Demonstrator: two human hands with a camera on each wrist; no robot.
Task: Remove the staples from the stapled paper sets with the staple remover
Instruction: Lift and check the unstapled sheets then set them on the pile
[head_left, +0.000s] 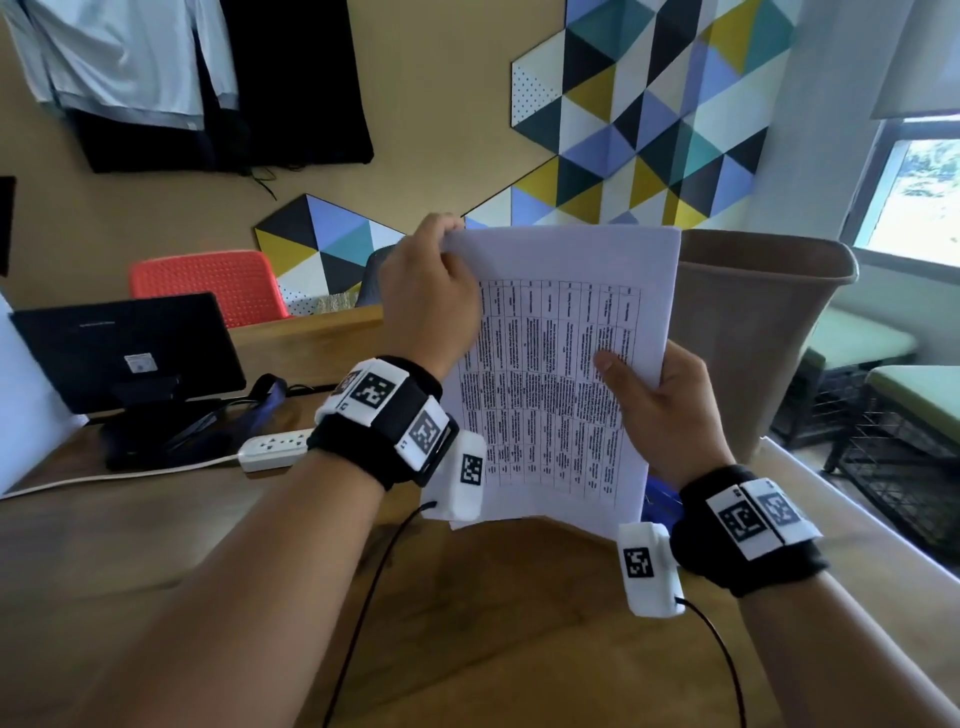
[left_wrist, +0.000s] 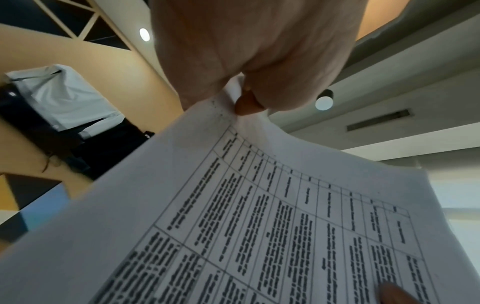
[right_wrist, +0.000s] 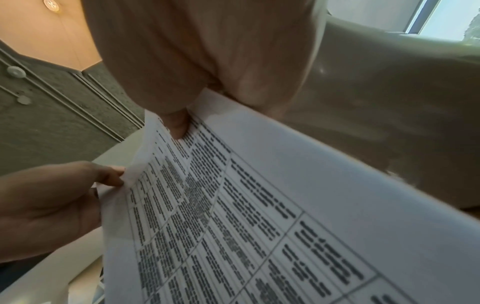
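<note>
White printed paper set is light and floppy; left hand pinches its top corner, right hand grips the edge nearest the tan bin. Support near the corner.

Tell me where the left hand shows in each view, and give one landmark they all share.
Head: left hand left of centre, pinching the paper's top corner.
Left wrist: top centre, fingers on that corner.
Right wrist: lower left, at the paper's edge.
Shared landmark: the paper's printed table.
</note>
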